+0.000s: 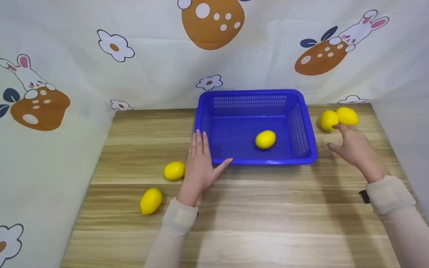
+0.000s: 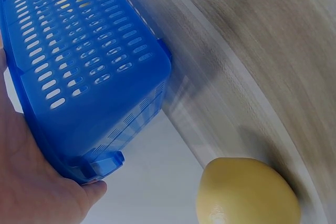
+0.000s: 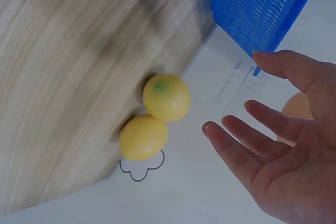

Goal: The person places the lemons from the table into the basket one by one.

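Note:
A blue plastic basket (image 1: 251, 162) with slotted walls stands on the table, and one lemon (image 1: 265, 139) lies inside it. My left hand (image 1: 200, 165) rests on the basket's left front corner, fingers straight along the left rim and thumb along the front rim. Two lemons lie left of that hand: a nearer one (image 1: 151, 201) and another (image 1: 174, 171) close beside it. To the right of the basket, my right hand (image 1: 354, 147) hovers with fingers spread and nothing held. Just beyond its fingertips sit two touching lemons, the left one (image 1: 329, 121) and the right one (image 1: 347, 116).
The wood-grain table (image 1: 266, 219) is bounded by a patterned cloth (image 1: 155, 74) at the back and both sides. The basket's far wall stands close to the back cloth.

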